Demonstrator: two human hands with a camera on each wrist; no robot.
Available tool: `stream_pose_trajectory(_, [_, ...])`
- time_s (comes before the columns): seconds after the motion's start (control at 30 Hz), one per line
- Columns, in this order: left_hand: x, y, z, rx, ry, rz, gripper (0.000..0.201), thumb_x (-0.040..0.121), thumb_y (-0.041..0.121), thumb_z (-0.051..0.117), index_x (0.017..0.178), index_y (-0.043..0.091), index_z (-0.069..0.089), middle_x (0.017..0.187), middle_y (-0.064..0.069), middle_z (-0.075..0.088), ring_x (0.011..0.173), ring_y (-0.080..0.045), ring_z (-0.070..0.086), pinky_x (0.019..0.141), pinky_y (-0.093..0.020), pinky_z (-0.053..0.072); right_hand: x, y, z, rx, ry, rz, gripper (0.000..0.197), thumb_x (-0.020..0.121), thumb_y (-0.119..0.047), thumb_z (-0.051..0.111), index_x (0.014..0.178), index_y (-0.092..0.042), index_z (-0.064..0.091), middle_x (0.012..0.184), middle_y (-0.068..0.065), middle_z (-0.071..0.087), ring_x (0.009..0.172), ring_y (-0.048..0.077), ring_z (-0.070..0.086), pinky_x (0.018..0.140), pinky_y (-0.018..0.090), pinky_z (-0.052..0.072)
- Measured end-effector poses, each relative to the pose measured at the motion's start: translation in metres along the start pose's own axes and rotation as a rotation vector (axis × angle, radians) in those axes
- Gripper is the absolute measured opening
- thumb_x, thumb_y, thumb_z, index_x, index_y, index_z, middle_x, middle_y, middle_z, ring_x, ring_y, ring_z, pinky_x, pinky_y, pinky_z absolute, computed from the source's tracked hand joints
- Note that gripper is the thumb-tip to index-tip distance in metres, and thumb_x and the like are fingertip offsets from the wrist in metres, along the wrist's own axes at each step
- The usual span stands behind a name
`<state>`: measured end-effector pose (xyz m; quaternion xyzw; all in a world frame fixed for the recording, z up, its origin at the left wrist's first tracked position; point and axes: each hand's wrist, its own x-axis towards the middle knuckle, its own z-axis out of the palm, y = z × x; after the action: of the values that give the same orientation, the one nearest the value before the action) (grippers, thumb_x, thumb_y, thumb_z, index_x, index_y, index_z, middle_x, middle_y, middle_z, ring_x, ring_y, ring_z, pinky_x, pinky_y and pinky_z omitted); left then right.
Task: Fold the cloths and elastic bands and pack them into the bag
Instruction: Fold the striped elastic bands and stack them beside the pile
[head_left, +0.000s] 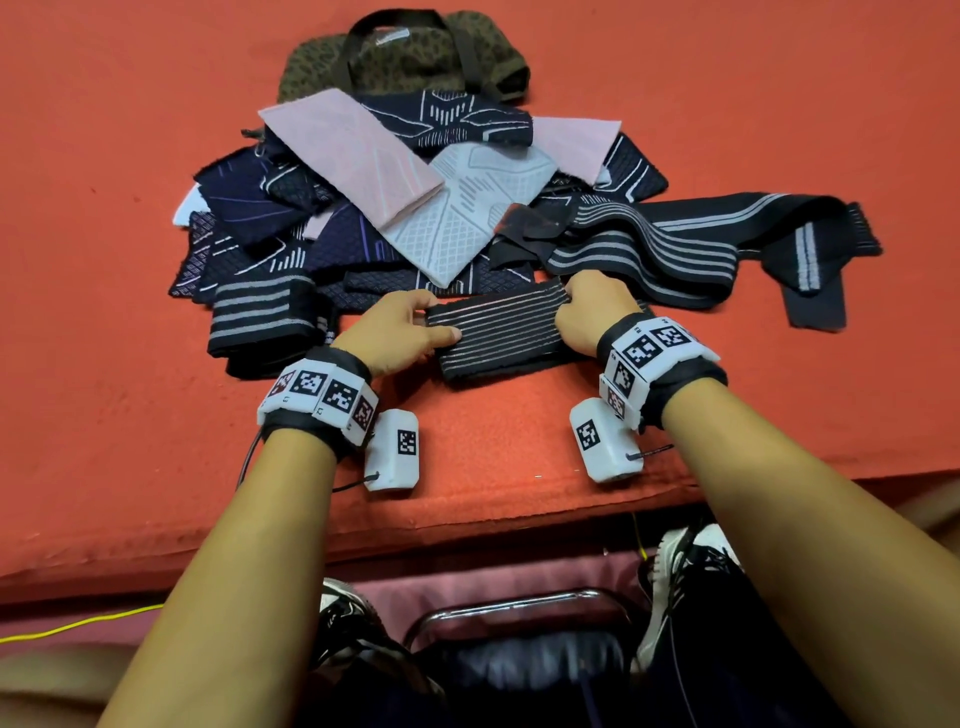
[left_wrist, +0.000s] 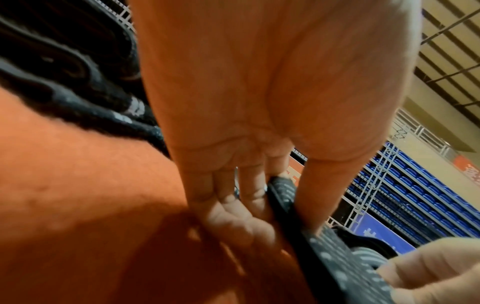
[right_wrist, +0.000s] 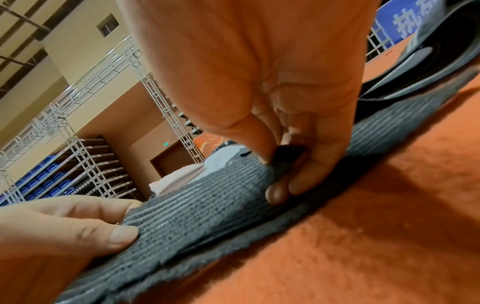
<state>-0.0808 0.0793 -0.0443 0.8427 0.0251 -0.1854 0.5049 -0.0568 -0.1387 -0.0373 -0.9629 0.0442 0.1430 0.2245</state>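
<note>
Bare forearms reach forward over the near edge of the orange-red felt-covered table (head_left: 519, 447), each wrist strapped with a black band carrying white marker blocks. Between the two hands lies the folded black elastic band with thin pale stripes (head_left: 498, 332), a flat, ribbed rectangle of several layers resting on the felt close to the table's front edge. The left hand (head_left: 395, 332) grips its left end, thumb on top and fingers (left_wrist: 233, 214) underneath, as the left wrist view shows with the band's edge (left_wrist: 337, 263) pinched between them. The right hand (head_left: 587, 312) grasps the right end; in the right wrist view its thumb and fingers (right_wrist: 306, 181) curl round a small bunched fold of the grey-black ribbed weave (right_wrist: 207, 205).

Just left of it sits another folded black band with broad grey stripes (head_left: 260, 322). Beyond the hands a loose heap of navy patterned cloths (head_left: 249, 208) mixes with pale pink cloths (head_left: 353, 156) and a white quilted cloth (head_left: 467, 208). To the right a long black elastic band with grey stripes (head_left: 701, 244) sprawls unfolded. At the far end the olive-brown patterned bag with dark straps (head_left: 410, 57) lies partly under the heap.

Below the table edge are black-and-white trainers (head_left: 685, 571), a chrome chair frame (head_left: 519, 608) and a yellow cable (head_left: 78, 626). The wrist views show a hall with beige walls, silver truss frames (right_wrist: 85, 96) and rows of blue seats (left_wrist: 415, 195)
</note>
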Motion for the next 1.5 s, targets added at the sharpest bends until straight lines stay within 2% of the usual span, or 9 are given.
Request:
stream_pose_trajectory(0.2, [-0.002,-0.001,-0.016,0.024,0.137,0.026,0.026,0.083,0.006,0.075,0.076,0.014,0.051,0.052,0.008,0.059,0.047,-0.005,0.055,0.045,-0.017,0.045,0.006,-0.002,0.006,-0.004,0.013,-0.028,0.01,0.086,-0.008,0.049,0.077,-0.005,0.052,0.08,0.013,0.056,0.078,0.033,0.056,0.066,0.031,0.039])
stream_pose_trajectory(0.27, [-0.002,-0.002,-0.016,0.1,0.182,0.024,0.028,0.082,0.016,0.076,0.071,0.017,0.049,0.056,0.006,0.052,0.045,-0.002,0.049,0.046,-0.017,0.043,0.007,-0.002,0.008,-0.002,0.016,-0.034,0.01,0.087,-0.008,0.048,0.077,-0.005,0.051,0.081,0.013,0.056,0.078,0.033,0.056,0.066,0.031,0.039])
stream_pose_trajectory(0.33, [-0.002,-0.002,-0.012,0.091,0.155,0.009,0.025,0.08,0.027,0.071,0.071,0.019,0.049,0.066,-0.003,0.053,0.054,-0.014,0.052,0.048,-0.027,0.046,0.008,0.001,0.009,-0.002,0.03,-0.029,0.01,0.087,-0.008,0.047,0.082,-0.004,0.055,0.085,0.014,0.058,0.08,0.033,0.057,0.066,0.032,0.04])
stream_pose_trajectory(0.43, [-0.004,0.0,-0.005,-0.024,0.103,-0.033,0.016,0.09,0.014,0.06,0.078,0.019,0.051,0.076,-0.013,0.056,0.06,-0.023,0.054,0.043,-0.023,0.043,0.01,0.005,0.01,-0.009,0.045,-0.015,0.016,0.09,-0.009,0.047,0.097,-0.002,0.06,0.094,0.015,0.06,0.081,0.031,0.056,0.068,0.031,0.041])
stream_pose_trajectory(0.63, [-0.004,0.0,0.001,-0.092,0.025,-0.031,0.009,0.093,0.013,0.06,0.088,0.019,0.056,0.08,-0.002,0.06,0.068,-0.017,0.061,0.055,-0.025,0.051,0.012,0.011,0.011,-0.008,0.075,-0.022,0.008,0.09,-0.008,0.045,0.092,-0.006,0.053,0.11,0.022,0.062,0.097,0.037,0.059,0.072,0.031,0.038])
stream_pose_trajectory(0.9, [0.001,-0.009,-0.004,0.113,0.053,-0.083,0.014,0.091,0.014,0.068,0.079,0.013,0.06,0.067,-0.003,0.061,0.056,-0.012,0.057,0.057,-0.026,0.052,0.019,0.021,0.013,-0.02,0.112,0.001,0.008,0.093,-0.013,0.051,0.088,-0.007,0.053,0.098,0.016,0.061,0.08,0.029,0.051,0.068,0.03,0.036])
stream_pose_trajectory(1.17, [0.0,-0.007,-0.014,0.086,0.188,-0.049,0.026,0.082,0.005,0.073,0.074,0.015,0.05,0.072,-0.01,0.063,0.059,-0.024,0.063,0.053,-0.029,0.054,0.02,0.019,0.016,0.055,0.077,0.004,0.016,0.092,-0.017,0.055,0.094,-0.004,0.065,0.099,0.014,0.066,0.088,0.031,0.06,0.072,0.03,0.044])
stream_pose_trajectory(1.4, [-0.001,-0.009,-0.016,0.021,0.216,-0.076,0.025,0.081,0.005,0.071,0.076,0.016,0.049,0.069,-0.009,0.063,0.064,-0.03,0.066,0.068,-0.048,0.058,0.02,0.016,0.017,0.062,0.055,0.011,0.015,0.09,-0.02,0.059,0.088,-0.007,0.066,0.092,0.012,0.067,0.082,0.029,0.061,0.067,0.028,0.043])
stream_pose_trajectory(1.5, [0.0,-0.007,-0.016,0.024,0.222,-0.09,0.021,0.084,0.011,0.069,0.078,0.017,0.05,0.067,-0.006,0.061,0.058,-0.023,0.064,0.055,-0.036,0.057,0.019,0.016,0.015,0.037,0.063,0.026,0.015,0.088,-0.021,0.059,0.09,-0.008,0.066,0.093,0.013,0.067,0.084,0.032,0.062,0.068,0.029,0.044])
